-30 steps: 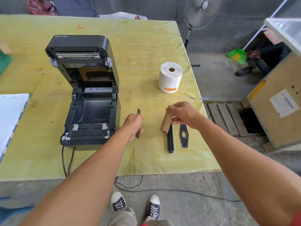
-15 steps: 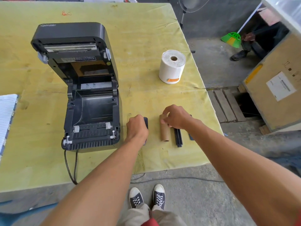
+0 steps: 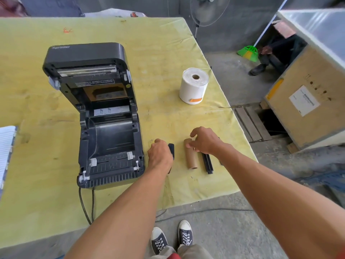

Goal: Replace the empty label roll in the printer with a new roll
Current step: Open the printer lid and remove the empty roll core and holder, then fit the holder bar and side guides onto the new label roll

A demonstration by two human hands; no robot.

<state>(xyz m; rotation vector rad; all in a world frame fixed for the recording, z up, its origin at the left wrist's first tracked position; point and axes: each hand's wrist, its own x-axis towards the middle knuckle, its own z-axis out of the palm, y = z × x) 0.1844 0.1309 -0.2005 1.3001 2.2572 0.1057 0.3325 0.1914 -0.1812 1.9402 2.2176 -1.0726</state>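
Note:
The black label printer (image 3: 104,116) stands on the yellow table (image 3: 158,53) with its lid open and its roll bay empty. A new white label roll (image 3: 194,86) stands upright to the right of it. The empty brown cardboard core (image 3: 190,156) lies flat near the front edge, with a black spindle bar (image 3: 208,162) lying beside it. My right hand (image 3: 205,141) hovers over the core's far end with its fingers spread and loose, the thumb just at the core. My left hand (image 3: 160,156) is down on the table, holding a flat black guide plate (image 3: 171,147).
A second black plate (image 3: 220,162) is mostly hidden under my right wrist. A lined notebook (image 3: 5,146) lies at the left edge. The printer's cables (image 3: 84,206) hang over the front edge. A wooden crate (image 3: 308,101), a fan (image 3: 209,8) and a green broom (image 3: 248,53) stand off to the right.
My right hand laid the cardboard core flat on the table and loosened its fingers from it. My left hand lowered the black plate onto the table.

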